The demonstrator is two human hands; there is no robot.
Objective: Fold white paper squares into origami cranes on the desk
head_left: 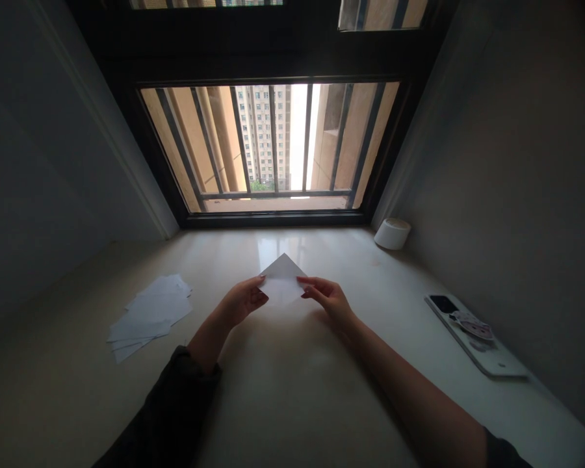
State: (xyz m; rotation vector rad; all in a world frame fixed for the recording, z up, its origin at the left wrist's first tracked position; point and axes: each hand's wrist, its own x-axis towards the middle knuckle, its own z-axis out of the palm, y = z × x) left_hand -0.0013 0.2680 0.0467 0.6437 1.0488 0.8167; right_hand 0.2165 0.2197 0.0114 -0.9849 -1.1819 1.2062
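A small white sheet of paper (283,281) is held up in front of me, with one corner pointing toward the window. My left hand (244,299) pinches its left corner between thumb and fingers. At the opposite corner, my right hand (327,298) grips the paper the same way. The paper's lower edge blends into the pale surface, so whether it is folded I cannot tell. To the left of my left hand lies a loose, overlapping pile of white paper sheets (158,309).
Both hands are over a pale windowsill (283,403). A white phone (475,338) with a sticker-like decoration lies at the right. Near the right wall stands a short white cylindrical object (392,234). A dark-framed window (277,221) with bars outside closes off the back.
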